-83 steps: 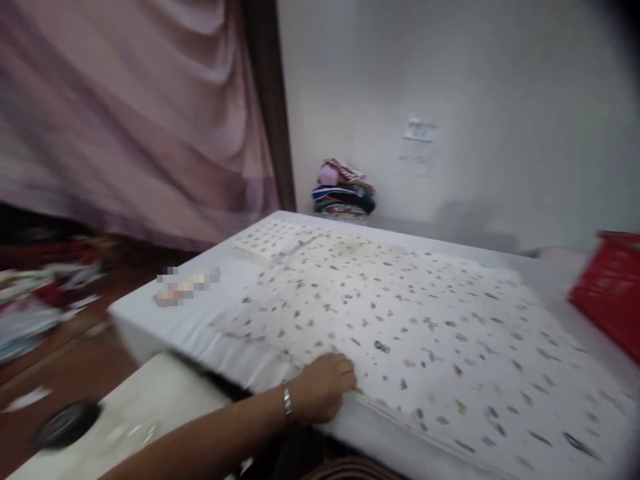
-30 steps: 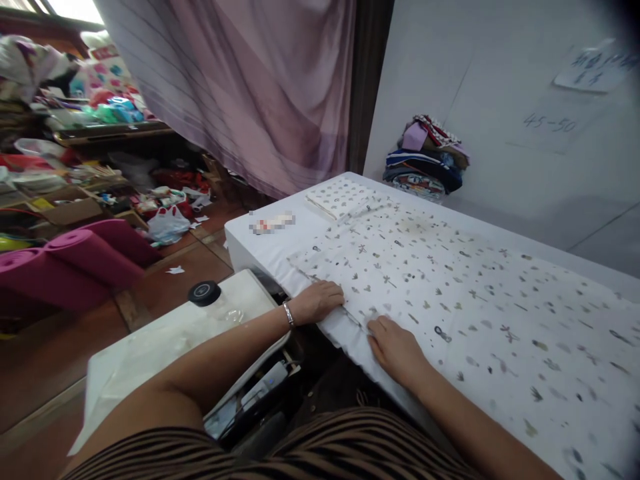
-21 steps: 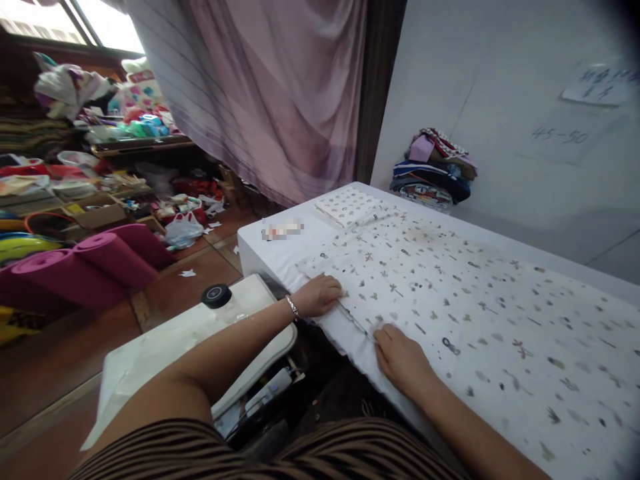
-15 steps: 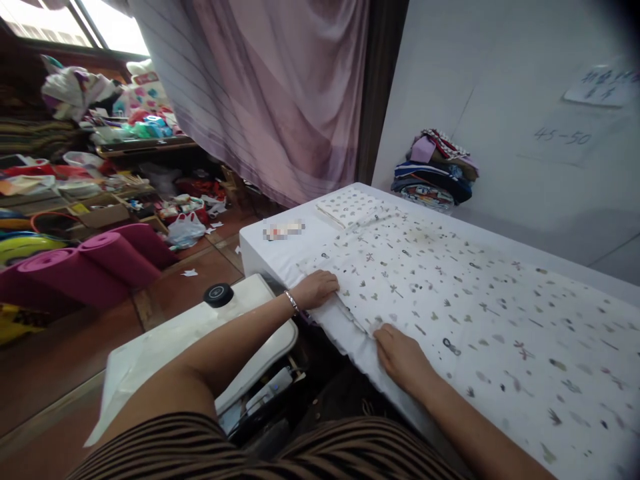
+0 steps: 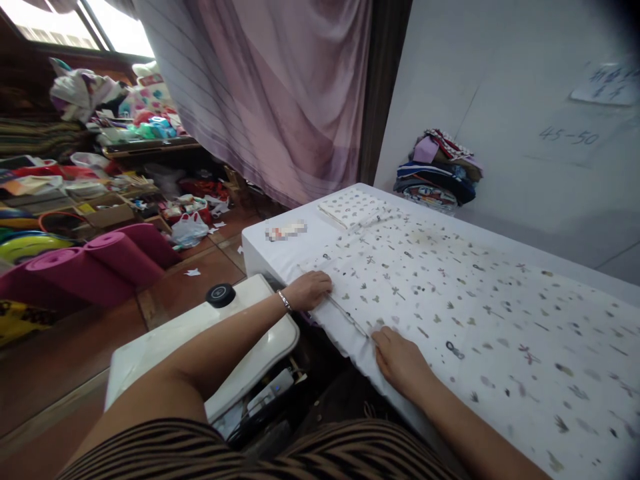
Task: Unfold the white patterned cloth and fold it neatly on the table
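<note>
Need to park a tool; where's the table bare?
The white tabletop is bare around the small pixelated item, up to the folded white printed cloth and the spread white printed cloth; plus a strip along the far edge. Crowded: the near edge, at left hand and right hand.

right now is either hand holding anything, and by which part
The right hand pinches the printed cloth by its near edge; the left hand lies on that same edge, but whether it grips cannot be told.

Striped brown-black top (image 5: pixel 360 455); silver linked bracelet (image 5: pixel 285 301).
</note>
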Tool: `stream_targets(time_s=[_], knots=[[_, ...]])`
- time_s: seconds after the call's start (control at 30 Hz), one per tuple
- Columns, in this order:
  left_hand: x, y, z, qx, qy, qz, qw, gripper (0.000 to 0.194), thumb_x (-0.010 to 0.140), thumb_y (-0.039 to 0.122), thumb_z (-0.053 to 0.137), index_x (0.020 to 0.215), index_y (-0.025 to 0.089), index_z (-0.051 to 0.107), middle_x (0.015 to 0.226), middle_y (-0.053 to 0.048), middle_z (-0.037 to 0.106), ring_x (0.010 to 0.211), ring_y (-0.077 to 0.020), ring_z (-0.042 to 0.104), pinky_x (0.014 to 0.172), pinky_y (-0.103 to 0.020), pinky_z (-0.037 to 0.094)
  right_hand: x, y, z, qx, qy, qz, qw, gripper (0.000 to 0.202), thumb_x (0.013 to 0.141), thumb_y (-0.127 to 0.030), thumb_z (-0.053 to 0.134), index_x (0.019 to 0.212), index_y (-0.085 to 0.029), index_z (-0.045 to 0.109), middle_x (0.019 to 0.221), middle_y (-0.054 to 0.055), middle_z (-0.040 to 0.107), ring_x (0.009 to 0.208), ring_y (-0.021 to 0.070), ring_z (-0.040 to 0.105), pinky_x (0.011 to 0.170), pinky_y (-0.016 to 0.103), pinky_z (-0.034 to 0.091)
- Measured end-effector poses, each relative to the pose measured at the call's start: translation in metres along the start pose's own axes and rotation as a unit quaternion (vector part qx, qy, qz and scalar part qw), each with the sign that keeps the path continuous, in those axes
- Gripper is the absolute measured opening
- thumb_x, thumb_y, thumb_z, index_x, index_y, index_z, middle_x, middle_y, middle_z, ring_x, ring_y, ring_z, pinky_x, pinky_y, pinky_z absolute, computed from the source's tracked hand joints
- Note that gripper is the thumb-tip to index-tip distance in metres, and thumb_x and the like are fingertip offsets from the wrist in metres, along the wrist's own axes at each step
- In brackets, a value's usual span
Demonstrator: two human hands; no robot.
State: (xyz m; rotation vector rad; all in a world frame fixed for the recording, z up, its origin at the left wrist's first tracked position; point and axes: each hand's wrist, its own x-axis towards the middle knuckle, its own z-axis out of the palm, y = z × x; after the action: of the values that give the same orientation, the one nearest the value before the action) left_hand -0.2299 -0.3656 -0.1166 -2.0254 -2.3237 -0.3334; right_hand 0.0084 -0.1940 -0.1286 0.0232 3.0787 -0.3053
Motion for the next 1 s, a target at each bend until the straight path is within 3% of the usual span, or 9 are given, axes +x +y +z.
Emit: stream_targets(time_s=[0.2, 0.33, 0.43, 0.53, 0.6, 0.67, 0.73, 0.8, 1.0], knots=[[0.002, -0.011, 0.002, 0.058, -0.021, -0.005, 0.998, 0.022, 0.069, 0.005, 0.046, 0.085, 0.018, 0.055, 0.092, -0.006, 0.059, 0.088, -0.0172, 0.051, 0.082, -0.03, 0.041, -0.002, -0.005, -0.001, 0.006, -0.011, -0.017, 1.0, 0.019, 0.086, -0.013, 0.038, 0.095, -0.017, 0.055, 0.094, 0.007, 0.055, 0.083, 0.0172, 0.053, 0.067, 0.027, 0.038], [0.002, -0.012, 0.002, 0.017, -0.009, -0.029, 0.999, 0.023, 0.069, 0.004, 0.046, 0.083, 0.018, 0.058, 0.091, -0.005, 0.059, 0.088, -0.0158, 0.052, 0.084, -0.029, 0.041, -0.005, -0.006, 0.002, 0.021, 0.002, -0.015, 1.0, 0.018, 0.086, -0.016, 0.039, 0.096, -0.017, 0.054, 0.095, 0.006, 0.055, 0.087, 0.0174, 0.051, 0.07, 0.027, 0.038], [0.001, -0.013, -0.002, -0.049, 0.004, -0.113, 0.992, 0.024, 0.066, 0.006, 0.048, 0.08, 0.019, 0.062, 0.092, -0.002, 0.061, 0.091, -0.0138, 0.054, 0.087, -0.025, 0.041, -0.005, -0.007, 0.002, 0.024, 0.015, -0.015, 0.999, 0.018, 0.086, -0.016, 0.039, 0.096, -0.018, 0.054, 0.097, 0.006, 0.054, 0.087, 0.0178, 0.051, 0.071, 0.027, 0.039], [-0.001, -0.021, -0.008, -0.049, 0.015, -0.288, 0.956, 0.021, 0.071, 0.014, 0.048, 0.08, 0.02, 0.065, 0.098, -0.002, 0.062, 0.096, -0.0149, 0.055, 0.088, -0.024, 0.041, -0.005, -0.009, 0.002, 0.013, 0.014, -0.02, 1.0, 0.02, 0.084, -0.013, 0.038, 0.096, -0.018, 0.054, 0.097, 0.006, 0.054, 0.087, 0.018, 0.051, 0.071, 0.027, 0.04], [-0.002, -0.031, -0.011, -0.016, 0.036, -0.39, 0.92, 0.026, 0.077, 0.025, 0.045, 0.093, 0.019, 0.065, 0.108, -0.007, 0.059, 0.104, -0.0205, 0.052, 0.089, -0.029, 0.042, -0.005, -0.009, 0.001, 0.008, 0.011, -0.026, 1.0, 0.022, 0.083, -0.011, 0.038, 0.096, -0.017, 0.054, 0.098, 0.007, 0.055, 0.087, 0.0181, 0.051, 0.071, 0.027, 0.04], [-0.002, -0.042, -0.012, 0.011, 0.052, -0.452, 0.89, 0.041, 0.08, 0.036, 0.043, 0.111, 0.013, 0.059, 0.117, -0.014, 0.054, 0.111, -0.0278, 0.049, 0.09, -0.037, 0.041, -0.005, -0.01, 0.002, 0.005, 0.011, -0.03, 0.999, 0.023, 0.083, -0.01, 0.038, 0.096, -0.017, 0.055, 0.097, 0.007, 0.055, 0.085, 0.018, 0.052, 0.071, 0.027, 0.04], [0.0, -0.053, -0.012, 0.022, 0.044, -0.492, 0.869, 0.053, 0.078, 0.045, 0.045, 0.117, 0.01, 0.054, 0.12, -0.018, 0.052, 0.114, -0.032, 0.047, 0.09, -0.04, 0.041, -0.005, -0.009, 0.003, 0.005, 0.018, -0.033, 0.999, 0.024, 0.082, -0.009, 0.037, 0.095, -0.018, 0.055, 0.096, 0.007, 0.055, 0.085, 0.0182, 0.052, 0.07, 0.027, 0.04], [0.004, -0.061, -0.013, 0.018, 0.018, -0.508, 0.861, 0.053, 0.075, 0.047, 0.047, 0.112, 0.011, 0.058, 0.117, -0.018, 0.056, 0.11, -0.0318, 0.05, 0.086, -0.038, 0.043, -0.005, -0.009, 0.004, 0.009, 0.028, -0.033, 0.999, 0.024, 0.082, -0.009, 0.037, 0.096, -0.018, 0.055, 0.096, 0.007, 0.055, 0.086, 0.0185, 0.052, 0.071, 0.027, 0.04], [0.022, -0.071, -0.026, 0.007, -0.034, -0.497, 0.867, 0.023, 0.065, 0.028, 0.053, 0.075, 0.011, 0.067, 0.086, -0.015, 0.069, 0.085, -0.0257, 0.064, 0.069, -0.029, 0.047, -0.003, -0.011, 0.014, -0.002, 0.063, -0.036, 0.997, 0.024, 0.077, -0.011, 0.041, 0.095, -0.02, 0.055, 0.094, 0.005, 0.057, 0.083, 0.0195, 0.053, 0.067, 0.028, 0.04]])
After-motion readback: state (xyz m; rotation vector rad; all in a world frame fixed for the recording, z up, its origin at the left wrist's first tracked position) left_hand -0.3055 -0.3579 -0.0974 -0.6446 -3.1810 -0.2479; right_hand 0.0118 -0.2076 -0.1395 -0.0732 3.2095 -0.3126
